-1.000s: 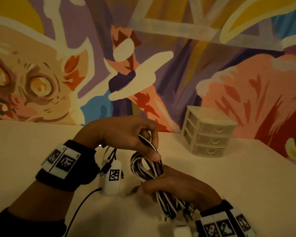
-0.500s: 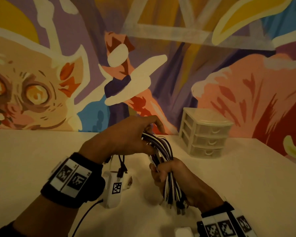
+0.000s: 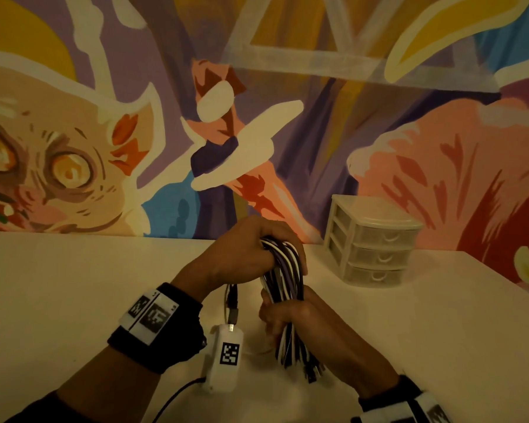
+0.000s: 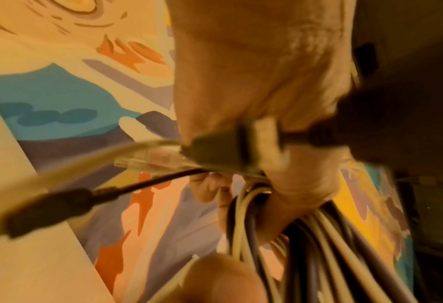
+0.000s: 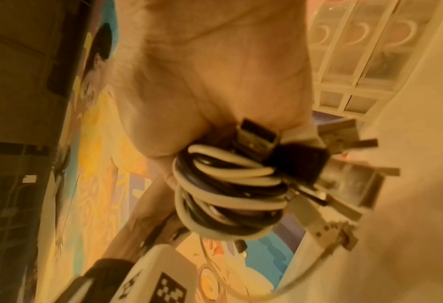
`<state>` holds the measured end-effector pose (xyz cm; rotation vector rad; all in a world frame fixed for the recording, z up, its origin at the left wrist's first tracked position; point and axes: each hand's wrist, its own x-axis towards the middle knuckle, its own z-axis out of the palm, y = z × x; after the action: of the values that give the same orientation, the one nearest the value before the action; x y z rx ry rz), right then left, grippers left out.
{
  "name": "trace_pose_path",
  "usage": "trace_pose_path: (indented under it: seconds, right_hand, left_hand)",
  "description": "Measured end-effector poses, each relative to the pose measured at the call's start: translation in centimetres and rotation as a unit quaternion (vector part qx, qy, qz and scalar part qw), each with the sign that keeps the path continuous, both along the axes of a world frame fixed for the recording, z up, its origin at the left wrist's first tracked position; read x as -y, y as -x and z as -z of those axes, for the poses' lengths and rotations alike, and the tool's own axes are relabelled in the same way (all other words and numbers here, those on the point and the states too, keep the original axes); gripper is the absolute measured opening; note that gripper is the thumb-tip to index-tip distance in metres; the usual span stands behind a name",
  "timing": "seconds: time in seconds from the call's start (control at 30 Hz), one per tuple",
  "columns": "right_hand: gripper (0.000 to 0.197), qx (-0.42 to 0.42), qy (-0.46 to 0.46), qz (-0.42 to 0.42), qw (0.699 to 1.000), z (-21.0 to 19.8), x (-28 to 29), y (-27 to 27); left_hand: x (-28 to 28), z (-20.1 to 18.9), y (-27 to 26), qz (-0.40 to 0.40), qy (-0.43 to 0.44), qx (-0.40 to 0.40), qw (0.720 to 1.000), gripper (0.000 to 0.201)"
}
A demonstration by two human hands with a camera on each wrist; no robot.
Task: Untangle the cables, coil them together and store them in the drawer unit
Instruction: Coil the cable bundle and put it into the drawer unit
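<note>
I hold the cable bundle (image 3: 284,279) upright above the tabletop (image 3: 74,300), left hand (image 3: 245,251) gripping its top, right hand (image 3: 283,315) its lower part; the drawer unit (image 3: 373,242), shut, lies forward-right, nearer my right hand.

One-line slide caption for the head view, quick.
Both hands, left hand above right hand, hold the cable bundle upright near the closed drawer unit.

Cable bundle (image 3: 284,279) now straighter, upright.
</note>
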<state>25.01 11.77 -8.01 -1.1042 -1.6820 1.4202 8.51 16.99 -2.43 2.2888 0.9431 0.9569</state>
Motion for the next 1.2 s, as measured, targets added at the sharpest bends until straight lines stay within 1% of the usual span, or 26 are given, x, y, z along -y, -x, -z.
trace_pose_path:
  seconds: [0.03,0.07,0.13,0.17,0.2,0.27,0.33,0.43,0.53,0.63,0.7,0.77,0.83,0.9,0.97,1.03,1.1,1.13,1.2]
  right_hand:
    - [0.030,-0.019,0.020,-0.001,1.000,-0.1,-0.2,0.2]
    - [0.030,-0.028,0.034,-0.009,0.999,-0.1,-0.1,0.1]
    - [0.014,0.002,0.010,-0.017,1.000,-0.5,0.2,-0.2]
    - [0.011,0.009,0.000,-0.026,1.000,-0.6,0.4,-0.4]
    - [0.013,0.009,-0.002,-0.030,0.999,-0.6,0.7,-0.8]
    - [0.027,0.007,0.010,-0.031,0.999,-0.7,0.9,-0.9]
    - [0.042,0.035,0.006,-0.028,0.999,-0.7,0.9,-0.8]
    - [0.055,0.085,-0.026,-0.014,0.996,-1.0,1.1,-0.6]
    - [0.062,0.088,-0.016,-0.023,0.996,-1.4,1.1,-1.1]
    - [0.058,0.050,0.001,-0.050,0.997,-2.0,1.3,-1.5]
    - [0.054,0.015,0.014,-0.064,0.998,-2.1,1.4,-1.5]
    - [0.049,-0.007,0.034,-0.072,0.997,-2.0,1.4,-1.4]
    - [0.040,-0.032,0.077,-0.086,0.993,-2.0,1.5,-1.2]
    - [0.027,-0.072,0.127,-0.112,0.983,-2.1,1.5,-1.4]
    - [0.023,-0.073,0.132,-0.110,0.982,-1.9,1.4,-1.7]
    - [0.028,-0.068,0.110,-0.102,0.986,-1.5,1.0,-1.7]
    - [0.031,-0.071,0.109,-0.082,0.988,-1.3,0.6,-1.6]
    - [0.039,-0.067,0.111,-0.071,0.989,-1.2,0.6,-1.5]
    - [0.060,-0.055,0.121,-0.052,0.990,-1.1,0.4,-1.4]
  left_hand:
    - [0.0,-0.1,-0.2,0.000,0.007,0.008,1.000,0.043]
    - [0.0,-0.2,-0.3,0.001,0.010,0.009,1.000,0.046]
    - [-0.1,-0.2,-0.3,-0.004,0.011,0.003,1.000,0.048]
    - [-0.2,-0.2,-0.2,-0.010,0.011,-0.001,1.000,0.046]
    - [-0.4,-0.1,0.1,-0.015,0.012,-0.006,1.000,0.043]
    - [-0.6,0.1,0.7,-0.017,0.024,-0.015,0.999,0.035]
    - [-0.6,0.2,1.2,-0.013,0.039,-0.030,0.999,0.032]
    - [-0.5,0.2,1.4,-0.008,0.046,-0.037,0.998,0.031]
    - [-0.4,0.2,1.1,0.008,0.050,-0.013,0.999,0.035]
    - [-0.3,0.2,0.9,0.034,0.032,0.030,0.998,0.050]
    - [-0.4,0.2,0.8,0.049,0.003,0.040,0.998,0.044]
    - [-0.6,0.2,1.1,0.045,0.010,0.060,0.997,0.039]
    - [-0.8,0.4,1.1,0.031,0.014,0.060,0.998,0.041]
    - [-0.8,0.7,1.0,0.029,0.016,0.050,0.998,0.041]
    - [-0.8,0.9,0.8,0.032,0.028,0.051,0.998,0.041]
    - [-0.8,0.9,0.7,0.027,0.036,0.055,0.997,0.043]
    - [-0.7,0.8,0.7,0.017,0.051,0.047,0.997,0.044]
    - [-0.8,0.9,0.8,0.010,0.062,0.040,0.997,0.044]
    - [-0.9,1.1,1.1,-0.003,0.079,0.021,0.997,0.045]
